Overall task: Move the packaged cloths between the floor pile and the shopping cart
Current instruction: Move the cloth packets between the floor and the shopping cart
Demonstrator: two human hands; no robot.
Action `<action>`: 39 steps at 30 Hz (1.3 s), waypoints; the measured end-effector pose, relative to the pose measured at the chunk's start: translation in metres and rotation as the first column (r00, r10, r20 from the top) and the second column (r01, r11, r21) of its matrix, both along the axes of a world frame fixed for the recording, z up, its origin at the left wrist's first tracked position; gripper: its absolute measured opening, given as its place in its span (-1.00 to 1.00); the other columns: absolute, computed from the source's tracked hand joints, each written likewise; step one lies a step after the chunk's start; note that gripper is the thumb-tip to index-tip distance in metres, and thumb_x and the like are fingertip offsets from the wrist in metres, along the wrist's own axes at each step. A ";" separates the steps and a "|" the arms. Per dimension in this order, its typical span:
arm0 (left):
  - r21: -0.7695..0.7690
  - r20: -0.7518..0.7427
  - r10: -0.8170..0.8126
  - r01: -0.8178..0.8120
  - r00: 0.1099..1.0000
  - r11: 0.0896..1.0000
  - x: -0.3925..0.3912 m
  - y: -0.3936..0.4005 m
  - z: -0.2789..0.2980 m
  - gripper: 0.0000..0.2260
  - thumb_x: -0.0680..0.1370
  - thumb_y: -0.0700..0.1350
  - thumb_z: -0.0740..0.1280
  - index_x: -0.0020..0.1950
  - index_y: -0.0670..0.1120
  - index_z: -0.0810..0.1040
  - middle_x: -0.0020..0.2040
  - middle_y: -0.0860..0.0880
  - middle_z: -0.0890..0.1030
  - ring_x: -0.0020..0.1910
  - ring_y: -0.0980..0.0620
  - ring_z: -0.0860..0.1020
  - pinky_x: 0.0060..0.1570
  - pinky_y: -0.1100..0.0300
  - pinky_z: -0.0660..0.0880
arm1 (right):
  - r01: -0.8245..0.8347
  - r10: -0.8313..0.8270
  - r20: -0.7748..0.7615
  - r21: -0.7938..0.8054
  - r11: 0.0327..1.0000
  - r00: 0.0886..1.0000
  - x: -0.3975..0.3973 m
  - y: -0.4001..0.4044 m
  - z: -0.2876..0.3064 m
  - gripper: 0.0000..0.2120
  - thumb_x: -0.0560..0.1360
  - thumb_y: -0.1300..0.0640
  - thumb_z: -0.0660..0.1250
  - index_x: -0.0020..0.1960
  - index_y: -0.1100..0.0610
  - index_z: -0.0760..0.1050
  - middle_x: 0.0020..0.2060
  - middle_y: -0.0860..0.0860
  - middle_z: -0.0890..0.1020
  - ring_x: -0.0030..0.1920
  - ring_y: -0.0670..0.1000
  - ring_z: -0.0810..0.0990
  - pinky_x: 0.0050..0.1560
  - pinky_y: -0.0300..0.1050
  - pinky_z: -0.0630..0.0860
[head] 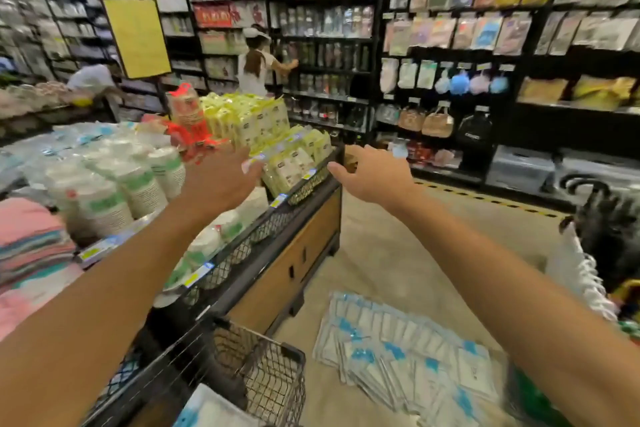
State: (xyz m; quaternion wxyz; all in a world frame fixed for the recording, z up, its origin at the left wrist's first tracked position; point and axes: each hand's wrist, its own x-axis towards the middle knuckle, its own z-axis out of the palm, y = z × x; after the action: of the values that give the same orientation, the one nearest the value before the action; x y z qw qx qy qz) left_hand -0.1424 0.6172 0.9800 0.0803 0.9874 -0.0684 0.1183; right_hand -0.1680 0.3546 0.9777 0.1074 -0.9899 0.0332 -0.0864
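Both arms are stretched forward with nothing held. The left hand [221,180] is spread above the display desk [287,253], its fingers [251,163] relaxed and straight, just short of the yellow-green packs [294,163]. The right hand [367,173] is raised beside it, fingers loosely extended. The packaged cloths [408,357] are seen heaped on the floor [398,246], well below the right fingers. The shopping cart [263,378] is seen beneath the left forearm, one packet [214,409] inside.
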 end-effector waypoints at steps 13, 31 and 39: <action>-0.051 -0.026 -0.304 0.303 0.952 0.952 0.007 -0.246 -0.024 -0.42 0.65 0.30 -0.03 0.55 0.01 0.32 0.50 -0.13 0.43 0.41 -0.22 0.44 0.32 -0.22 0.42 | 0.322 -0.322 0.004 0.045 0.946 0.947 -0.083 -0.247 -0.021 -0.24 0.57 -0.47 0.04 0.61 -0.05 0.25 0.56 0.06 0.39 0.52 0.22 0.37 0.51 0.39 0.23; -0.004 -0.128 -0.483 0.487 0.866 0.873 0.074 -0.479 -0.119 -0.41 0.67 0.27 0.01 0.63 0.01 0.20 0.62 -0.11 0.24 0.56 -0.18 0.28 0.50 -0.20 0.22 | 0.564 -0.560 -0.109 0.009 0.826 0.822 -0.098 -0.468 -0.131 -0.21 0.59 -0.45 0.02 0.67 -0.02 0.10 0.66 0.09 0.16 0.61 0.22 0.22 0.55 0.28 0.24; -0.012 -0.176 -0.605 0.613 0.776 0.790 0.162 -0.542 -0.191 -0.39 0.65 0.29 0.03 0.63 0.02 0.17 0.61 -0.11 0.27 0.55 -0.16 0.29 0.50 -0.20 0.23 | 0.674 -0.671 -0.096 -0.003 0.739 0.735 -0.052 -0.497 -0.181 -0.22 0.60 -0.43 0.04 0.66 0.01 0.15 0.64 0.09 0.22 0.59 0.20 0.28 0.54 0.26 0.27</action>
State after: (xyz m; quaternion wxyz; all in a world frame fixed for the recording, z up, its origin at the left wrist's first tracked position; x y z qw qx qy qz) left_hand 0.0199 0.0756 0.7890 0.0968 0.9200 -0.3796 -0.0006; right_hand -0.2195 -0.1424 0.7968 0.0831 -0.9121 0.3946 -0.0741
